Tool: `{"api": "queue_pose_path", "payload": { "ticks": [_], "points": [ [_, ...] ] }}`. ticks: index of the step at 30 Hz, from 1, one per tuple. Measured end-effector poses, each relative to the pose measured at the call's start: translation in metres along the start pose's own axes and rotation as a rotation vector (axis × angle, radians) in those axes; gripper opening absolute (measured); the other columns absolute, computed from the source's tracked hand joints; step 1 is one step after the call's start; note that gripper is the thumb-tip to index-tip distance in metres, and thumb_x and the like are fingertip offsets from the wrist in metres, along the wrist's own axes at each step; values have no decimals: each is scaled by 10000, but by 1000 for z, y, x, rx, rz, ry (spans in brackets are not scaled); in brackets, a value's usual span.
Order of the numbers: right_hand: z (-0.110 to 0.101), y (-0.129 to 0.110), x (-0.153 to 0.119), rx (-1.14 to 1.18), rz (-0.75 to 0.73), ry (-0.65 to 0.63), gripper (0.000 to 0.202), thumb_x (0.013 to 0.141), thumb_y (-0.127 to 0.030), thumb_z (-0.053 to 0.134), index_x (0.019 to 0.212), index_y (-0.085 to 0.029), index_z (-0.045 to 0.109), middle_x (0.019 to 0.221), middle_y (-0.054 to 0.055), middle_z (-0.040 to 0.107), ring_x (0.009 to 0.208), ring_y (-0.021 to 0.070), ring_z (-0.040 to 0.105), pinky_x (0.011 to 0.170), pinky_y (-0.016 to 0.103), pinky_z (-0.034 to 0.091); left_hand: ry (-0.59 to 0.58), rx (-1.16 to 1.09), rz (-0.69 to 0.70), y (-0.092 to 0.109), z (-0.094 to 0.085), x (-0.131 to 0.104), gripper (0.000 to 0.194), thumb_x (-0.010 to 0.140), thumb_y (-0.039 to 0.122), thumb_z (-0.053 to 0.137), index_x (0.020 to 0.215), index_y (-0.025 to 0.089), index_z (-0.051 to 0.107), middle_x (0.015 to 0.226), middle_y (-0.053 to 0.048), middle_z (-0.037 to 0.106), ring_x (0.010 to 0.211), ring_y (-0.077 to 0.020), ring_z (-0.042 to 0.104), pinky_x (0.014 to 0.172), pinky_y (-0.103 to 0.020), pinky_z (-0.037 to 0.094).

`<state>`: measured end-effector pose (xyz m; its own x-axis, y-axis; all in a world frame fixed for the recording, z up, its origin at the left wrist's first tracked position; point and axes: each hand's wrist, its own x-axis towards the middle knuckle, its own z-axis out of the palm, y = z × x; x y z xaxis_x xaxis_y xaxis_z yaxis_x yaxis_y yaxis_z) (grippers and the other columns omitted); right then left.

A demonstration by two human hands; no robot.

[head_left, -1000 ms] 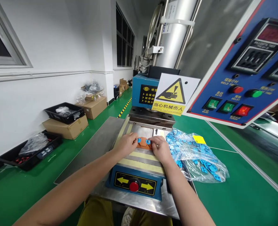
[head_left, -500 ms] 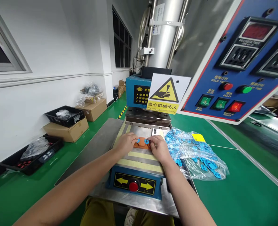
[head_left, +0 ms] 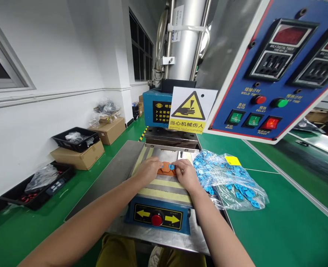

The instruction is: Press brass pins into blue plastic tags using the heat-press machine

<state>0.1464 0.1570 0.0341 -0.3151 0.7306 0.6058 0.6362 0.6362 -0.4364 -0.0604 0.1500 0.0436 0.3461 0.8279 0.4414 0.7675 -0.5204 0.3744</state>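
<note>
An orange fixture block point(head_left: 166, 168) lies on the press bed, between my two hands. My left hand point(head_left: 149, 171) is closed at its left end, fingertips pinched on a small blue plastic piece that they mostly cover. My right hand point(head_left: 187, 175) is closed at the other end, with thumb and forefinger on a second blue plastic piece point(head_left: 171, 167) set on the block. To the right of my right hand lies a clear plastic bag point(head_left: 230, 181) full of similar flat blue pieces.
Above the bed hangs the blue press head point(head_left: 156, 107) with a warning sign point(head_left: 193, 109). A control panel point(head_left: 264, 89) juts in at upper right. The base has a red button point(head_left: 156, 220) between yellow arrows. Black crates point(head_left: 76, 139) and cardboard boxes point(head_left: 108, 131) stand along the left wall.
The view has shifted slightly, so the press and panel appear further left. My left fingers now cover more of the left blue piece. Both hands stay at the orange block.
</note>
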Motion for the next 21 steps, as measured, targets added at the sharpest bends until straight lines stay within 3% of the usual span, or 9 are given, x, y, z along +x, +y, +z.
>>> {"api": "queue_pose_path", "payload": {
  "ticks": [9, 16, 21],
  "points": [
    [0, 0, 0, 2, -1, 4, 365, 770, -41, 458, 965, -214, 715, 971, 67, 695, 962, 236, 570, 875, 407, 497, -2, 24, -34, 6, -10, -7, 267, 897, 127, 486, 1082, 168, 674, 1005, -94, 683, 952, -224, 619, 835, -328, 504],
    [0, 1, 0, -3, -7, 5, 350, 779, -47, 461, 965, -200, 714, 972, 73, 697, 956, 235, 572, 879, 407, 495, -5, 109, 14, 4, -8, -9, 284, 919, 151, 425, 934, 173, 707, 933, -86, 666, 937, -217, 605, 847, -329, 505],
    [2, 3, -2, -11, -11, 33, 338, 798, -67, 462, 995, -204, 699, 955, 71, 699, 942, 232, 581, 858, 396, 504, -21, 103, -14, 2, -6, -8, 280, 903, 128, 424, 974, 168, 692, 953, -88, 664, 928, -215, 604, 817, -319, 501]
  ]
}}
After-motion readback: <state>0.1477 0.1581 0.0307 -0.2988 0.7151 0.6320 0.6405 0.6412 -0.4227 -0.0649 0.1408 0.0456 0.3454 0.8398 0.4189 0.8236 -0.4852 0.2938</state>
